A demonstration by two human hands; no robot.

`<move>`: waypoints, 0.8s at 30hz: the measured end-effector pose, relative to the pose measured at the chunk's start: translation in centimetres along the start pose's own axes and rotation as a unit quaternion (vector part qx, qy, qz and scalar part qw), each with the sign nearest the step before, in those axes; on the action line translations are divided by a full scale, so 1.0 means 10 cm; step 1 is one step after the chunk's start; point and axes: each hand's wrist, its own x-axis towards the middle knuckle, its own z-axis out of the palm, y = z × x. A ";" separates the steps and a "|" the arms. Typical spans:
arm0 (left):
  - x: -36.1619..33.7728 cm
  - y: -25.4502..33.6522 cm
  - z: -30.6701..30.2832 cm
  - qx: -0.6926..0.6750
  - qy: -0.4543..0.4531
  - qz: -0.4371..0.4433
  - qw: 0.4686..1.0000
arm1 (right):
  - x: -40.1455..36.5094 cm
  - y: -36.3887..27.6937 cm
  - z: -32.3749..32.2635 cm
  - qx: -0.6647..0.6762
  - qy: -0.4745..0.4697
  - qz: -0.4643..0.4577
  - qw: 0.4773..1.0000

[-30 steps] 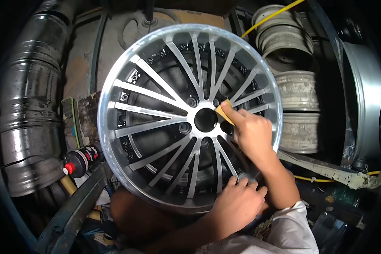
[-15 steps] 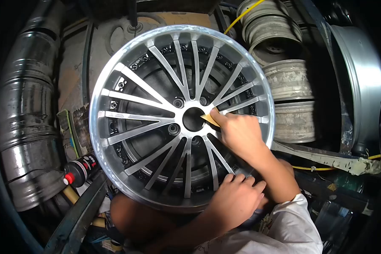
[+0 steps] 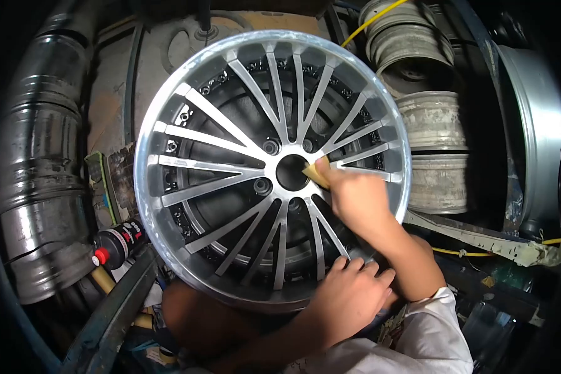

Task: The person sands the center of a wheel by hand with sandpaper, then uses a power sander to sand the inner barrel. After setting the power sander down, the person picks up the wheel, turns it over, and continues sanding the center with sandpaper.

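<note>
A multi-spoke alloy wheel (image 3: 204,111) faces up in front of me, its spokes and hub bright metal and its barrel dark inside. Beside the hub's centre hole, my right hand (image 3: 360,198) pinches a small folded piece of yellowish sandpaper (image 3: 316,174) against the metal. My left hand (image 3: 353,298) lies at the wheel's lower right edge, fingers curled over the lip. Its thumb is hidden, and the right forearm passes just beside it.
A black bottle with a red cap (image 3: 115,244) lies left of the wheel. Stacked dark rims (image 3: 40,181) line the left side; dull rims (image 3: 433,181) stand stacked at right, near a large silver rim (image 3: 536,137). A yellow hose (image 3: 374,20) runs behind.
The wheel appears slightly higher and farther right in view, with some tilt of the camera. My right hand has stayed by the centre hole with the sandpaper; the left keeps its place.
</note>
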 end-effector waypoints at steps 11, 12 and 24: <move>-0.01 -0.02 -0.01 -0.004 -0.025 -0.006 1.000 | -0.13 -0.10 -0.03 0.031 0.009 0.000 0.999; -0.02 -0.03 0.02 -0.011 -0.025 -0.005 1.000 | -0.10 -0.10 -0.01 0.035 0.040 -0.003 0.999; -0.01 -0.04 0.02 -0.021 0.008 0.013 1.000 | -0.17 -0.18 0.20 -0.058 0.036 -0.002 0.998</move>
